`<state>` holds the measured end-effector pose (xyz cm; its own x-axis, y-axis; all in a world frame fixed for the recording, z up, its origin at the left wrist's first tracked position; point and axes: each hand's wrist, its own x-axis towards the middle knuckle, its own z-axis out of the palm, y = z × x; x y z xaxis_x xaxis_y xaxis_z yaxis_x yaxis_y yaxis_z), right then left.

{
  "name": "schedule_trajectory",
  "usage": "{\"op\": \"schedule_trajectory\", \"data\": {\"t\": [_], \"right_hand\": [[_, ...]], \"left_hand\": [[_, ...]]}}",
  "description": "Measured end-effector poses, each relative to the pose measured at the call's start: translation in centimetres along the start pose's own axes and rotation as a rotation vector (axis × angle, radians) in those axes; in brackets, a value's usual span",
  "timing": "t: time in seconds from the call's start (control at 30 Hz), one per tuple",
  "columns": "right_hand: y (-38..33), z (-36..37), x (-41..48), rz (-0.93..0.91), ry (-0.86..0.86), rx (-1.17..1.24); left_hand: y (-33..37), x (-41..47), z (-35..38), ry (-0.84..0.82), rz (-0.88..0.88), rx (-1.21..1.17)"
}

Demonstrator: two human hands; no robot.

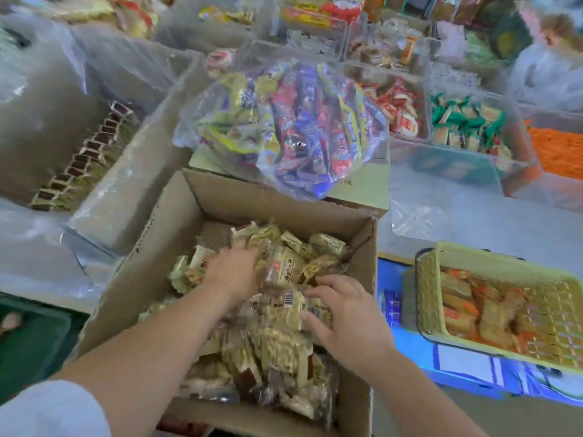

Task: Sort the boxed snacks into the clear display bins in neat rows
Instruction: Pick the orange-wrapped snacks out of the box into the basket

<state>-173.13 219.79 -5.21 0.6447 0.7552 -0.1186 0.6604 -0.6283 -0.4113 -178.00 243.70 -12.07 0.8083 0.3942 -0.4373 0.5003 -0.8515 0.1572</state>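
Observation:
An open cardboard box (176, 234) sits in front of me, heaped with small beige and brown wrapped snack packs (284, 348). Both hands are down inside it. My left hand (235, 269) reaches into the middle of the pile with its fingers curled around a bunch of packs. My right hand (344, 313) lies on the packs nearer the box's right wall, fingers bent over a pack with a barcode label. At the left, a clear display bin (126, 190) holds a neat row of the same brown and beige packs (85, 159) along its left side.
A clear bag of red, blue and yellow snacks (284, 127) lies on a closed carton behind the box. Clear bins with other snacks (467, 127) fill the back and right. A yellow woven basket (492, 257) with orange packs sits at the right above blue crates.

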Motion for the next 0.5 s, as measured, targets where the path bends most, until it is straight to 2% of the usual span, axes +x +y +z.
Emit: {"op": "schedule_trajectory", "data": {"t": [0.13,0.23,0.4,0.5], "right_hand": [[-0.5,0.1,0.8,0.112,-0.059,-0.067],[-1.6,0.3,2.4,0.143,-0.083,0.012],[-5.4,1.9,8.1,0.054,-0.242,0.11],[-7.5,5.0,12.3,-0.026,-0.399,-0.067]], "left_hand": [[-4.1,-0.8,-1.0,0.066,0.006,-0.174],[-6.6,-1.9,-2.0,0.182,0.0,-0.367],[-8.3,-4.8,-3.0,0.358,-0.042,-0.554],[-9.1,-6.7,-2.5,0.439,-0.009,-0.592]]}}
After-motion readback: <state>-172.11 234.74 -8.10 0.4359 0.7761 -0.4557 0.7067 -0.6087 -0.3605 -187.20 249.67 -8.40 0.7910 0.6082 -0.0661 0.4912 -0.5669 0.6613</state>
